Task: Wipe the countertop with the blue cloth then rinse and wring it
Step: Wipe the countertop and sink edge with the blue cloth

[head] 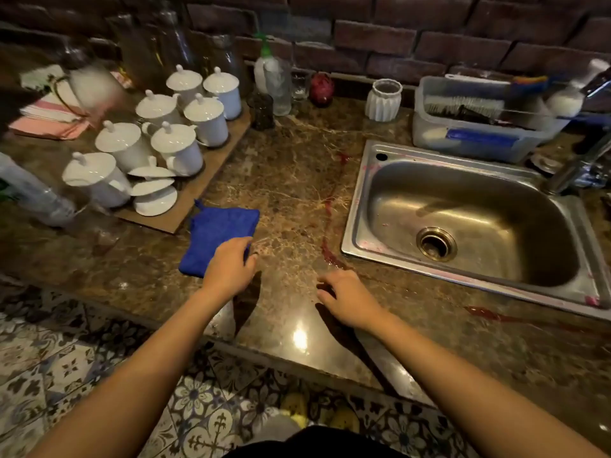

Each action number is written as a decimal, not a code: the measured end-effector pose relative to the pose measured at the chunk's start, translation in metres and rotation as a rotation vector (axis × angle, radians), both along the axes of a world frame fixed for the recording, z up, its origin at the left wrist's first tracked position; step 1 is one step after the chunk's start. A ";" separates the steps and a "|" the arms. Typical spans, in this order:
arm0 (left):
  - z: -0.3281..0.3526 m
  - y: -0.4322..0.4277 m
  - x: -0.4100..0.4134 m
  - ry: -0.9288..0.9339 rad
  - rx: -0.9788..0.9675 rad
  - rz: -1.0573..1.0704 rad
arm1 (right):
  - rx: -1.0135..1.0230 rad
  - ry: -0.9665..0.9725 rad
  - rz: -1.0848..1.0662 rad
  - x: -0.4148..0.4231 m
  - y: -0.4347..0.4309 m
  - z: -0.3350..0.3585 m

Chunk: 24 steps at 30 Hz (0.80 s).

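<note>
A folded blue cloth (pixel 216 234) lies flat on the brown marble countertop (pixel 291 180), left of centre. My left hand (pixel 229 266) reaches onto the cloth's near right corner, its fingertips over the fabric; whether they grip it I cannot tell. My right hand (pixel 347 297) hovers low over the counter with loosely curled fingers, holding nothing. Red liquid streaks (pixel 330 252) run along the counter beside the steel sink (pixel 360 206) and along its front edge. The sink basin holds nothing, and the tap (pixel 577 170) stands at its far right.
A wooden board (pixel 205 190) with several white lidded cups sits left of the cloth. Bottles, a spray bottle (pixel 266 66) and a white ribbed jar (pixel 383 99) line the brick wall. A plastic bin with brushes (pixel 476 119) stands behind the sink. The counter edge is near me.
</note>
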<state>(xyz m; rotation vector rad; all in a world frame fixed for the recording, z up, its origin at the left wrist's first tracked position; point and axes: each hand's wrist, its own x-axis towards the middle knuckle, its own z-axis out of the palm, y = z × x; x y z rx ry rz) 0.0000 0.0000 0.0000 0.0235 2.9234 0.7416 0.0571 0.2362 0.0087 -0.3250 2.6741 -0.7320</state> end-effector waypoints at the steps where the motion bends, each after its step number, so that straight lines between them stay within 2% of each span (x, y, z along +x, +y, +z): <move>1: -0.002 -0.005 -0.004 0.010 -0.030 0.029 | 0.039 0.023 0.011 0.001 -0.004 -0.006; 6: -0.015 -0.030 -0.023 -0.182 -0.223 0.037 | 0.179 0.196 0.086 0.019 -0.006 -0.035; 8: -0.020 -0.039 -0.025 -0.205 -0.213 0.027 | 0.201 0.257 0.059 0.023 -0.002 -0.042; 11: -0.026 -0.051 -0.028 -0.129 -0.174 0.036 | 0.220 0.275 0.038 0.026 -0.003 -0.047; 15: -0.022 -0.052 -0.033 0.000 -0.237 0.063 | 0.218 0.290 0.026 0.026 -0.006 -0.048; 18: -0.022 -0.048 -0.032 0.105 -0.192 0.077 | 0.184 0.288 0.005 0.028 -0.006 -0.049; 24: -0.013 -0.040 -0.037 0.079 -0.085 0.116 | 0.140 0.312 -0.038 0.027 -0.010 -0.048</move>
